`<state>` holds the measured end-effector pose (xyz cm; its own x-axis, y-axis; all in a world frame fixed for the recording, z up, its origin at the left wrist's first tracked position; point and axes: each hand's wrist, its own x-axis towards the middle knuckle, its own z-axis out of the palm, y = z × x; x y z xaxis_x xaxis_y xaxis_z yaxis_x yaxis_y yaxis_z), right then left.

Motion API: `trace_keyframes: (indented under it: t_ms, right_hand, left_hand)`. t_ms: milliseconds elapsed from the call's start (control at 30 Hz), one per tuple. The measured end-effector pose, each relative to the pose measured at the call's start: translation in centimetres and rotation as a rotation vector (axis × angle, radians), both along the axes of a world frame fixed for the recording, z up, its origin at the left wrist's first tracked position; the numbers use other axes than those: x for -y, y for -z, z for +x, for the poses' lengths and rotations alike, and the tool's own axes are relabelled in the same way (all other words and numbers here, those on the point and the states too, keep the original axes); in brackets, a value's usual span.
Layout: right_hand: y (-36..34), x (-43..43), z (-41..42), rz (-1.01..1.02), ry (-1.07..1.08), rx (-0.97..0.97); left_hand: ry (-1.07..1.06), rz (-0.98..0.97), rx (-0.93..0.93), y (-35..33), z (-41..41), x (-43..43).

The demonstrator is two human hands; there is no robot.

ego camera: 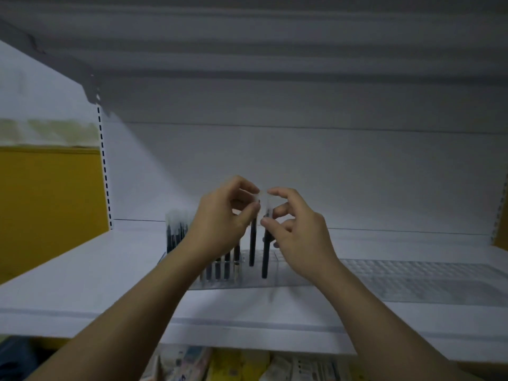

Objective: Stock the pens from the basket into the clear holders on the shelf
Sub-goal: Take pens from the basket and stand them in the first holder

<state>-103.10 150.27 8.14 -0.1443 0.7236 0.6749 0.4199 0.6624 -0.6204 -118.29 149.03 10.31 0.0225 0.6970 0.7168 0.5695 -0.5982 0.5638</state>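
Note:
On the white shelf [82,270] stands a clear slotted holder [288,279]. Its left end is filled with several dark pens with frosted caps [176,232]. My left hand [222,224] pinches the cap end of one dark pen [252,243], which hangs upright over the holder. My right hand [297,232] pinches the cap end of a second dark pen [265,257], whose lower tip reaches down into the holder just to the right of the first. The basket is not in view.
A second clear holder [426,281] lies flat on the shelf to the right. The shelf's white back wall rises behind, with a slotted upright [105,171] at the left. A yellow panel [49,204] stands far left. Packaged goods [247,364] fill the shelf below.

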Motion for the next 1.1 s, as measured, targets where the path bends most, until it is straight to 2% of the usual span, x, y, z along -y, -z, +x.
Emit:
trace_keyframes:
  t_ms: [100,300,800,933,1100]
  right_hand:
    - [-0.3,-2.0,-0.6,0.045,0.048,0.001]
    - [0.0,-5.7,-1.2,0.085,0.096,-0.025]
    - [0.9,-7.6,-2.8,0.068,0.094,-0.061]
    - [1.8,-7.0,-2.5,-0.031,0.055,0.073]
    - [3.6,-6.0,-1.8,-0.085,0.075,0.317]
  left_hand:
    - [-0.064,0.049,-0.042,-0.9,-0.8,-1.3]
    - [-0.098,0.011,-0.093,-1.1,-1.5,-4.0]
    - [-0.181,0.005,-0.027,-0.6,-1.6,-6.1]
    - [-0.187,-0.037,-0.088,-0.5,-1.7,-6.2]
    - [-0.247,-0.068,-0.325,0.4,-1.3,-5.8]
